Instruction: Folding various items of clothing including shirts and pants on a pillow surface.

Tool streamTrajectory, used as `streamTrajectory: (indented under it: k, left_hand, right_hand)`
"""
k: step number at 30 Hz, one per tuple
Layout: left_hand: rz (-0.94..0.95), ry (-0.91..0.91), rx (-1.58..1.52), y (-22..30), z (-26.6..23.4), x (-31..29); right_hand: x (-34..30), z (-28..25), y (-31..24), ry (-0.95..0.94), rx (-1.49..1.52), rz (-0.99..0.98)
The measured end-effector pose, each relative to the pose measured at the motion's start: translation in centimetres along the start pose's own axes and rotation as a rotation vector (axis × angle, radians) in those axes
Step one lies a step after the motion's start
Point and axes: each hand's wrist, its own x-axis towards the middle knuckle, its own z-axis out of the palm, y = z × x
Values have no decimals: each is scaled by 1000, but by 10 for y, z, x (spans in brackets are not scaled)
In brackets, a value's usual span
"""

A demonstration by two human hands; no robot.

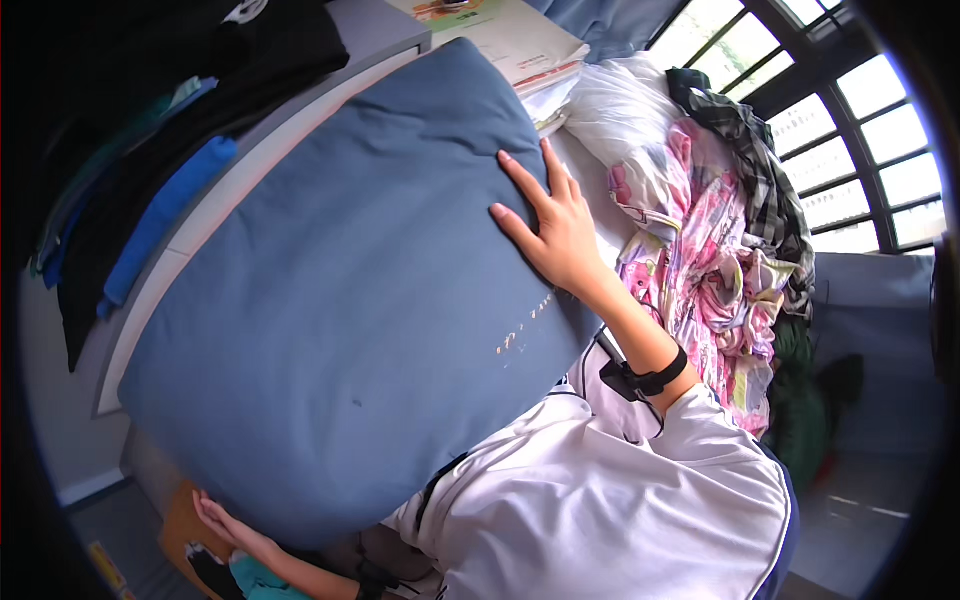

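A large blue-grey pillow fills the middle of the head view, tilted against my body, with creases near its upper end and small pale print marks on its right side. My right hand lies on its right edge, fingers spread flat over the fabric. At the pillow's lower left edge, my left hand has its fingers stretched out, palm turned up beside the cloth. Whether it presses on the pillow I cannot tell. A black band with a small device is strapped round my right wrist.
Beyond the pillow is a white-edged desk or bed frame with dark and blue clothes hanging over it. Papers are stacked at the far end. To the right lie a white bag, pink patterned cloth and a plaid garment below a barred window.
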Motion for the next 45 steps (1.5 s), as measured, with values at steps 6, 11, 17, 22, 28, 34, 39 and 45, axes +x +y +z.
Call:
streamTrajectory:
  k: [6, 11, 17, 22, 28, 34, 39, 45]
  left_hand:
    - [449, -18, 652, 40, 53, 7]
    - [802, -261, 1129, 102, 116, -16]
    - [1071, -512, 648, 178, 157, 23]
    - [1413, 81, 400, 304, 189, 111]
    - [1062, 244, 588, 437, 234, 176]
    - [723, -5, 764, 462, 245, 186]
    - [733, 67, -163, 476, 127, 197]
    - [540, 547, -507, 437, -180, 170]
  right_hand:
    - [4, -2, -16, 15, 39, 84]
    - [22, -24, -42, -162, -172, 64]
    - [58, -26, -59, -171, 48, -284]
    - [49, 14, -75, 70, -9, -535]
    - [45, 19, -64, 66, 258, -385]
    - [47, 18, -64, 87, 280, -386]
    - [45, 15, -59, 79, 295, -406]
    - [42, 19, -46, 111, 359, -441]
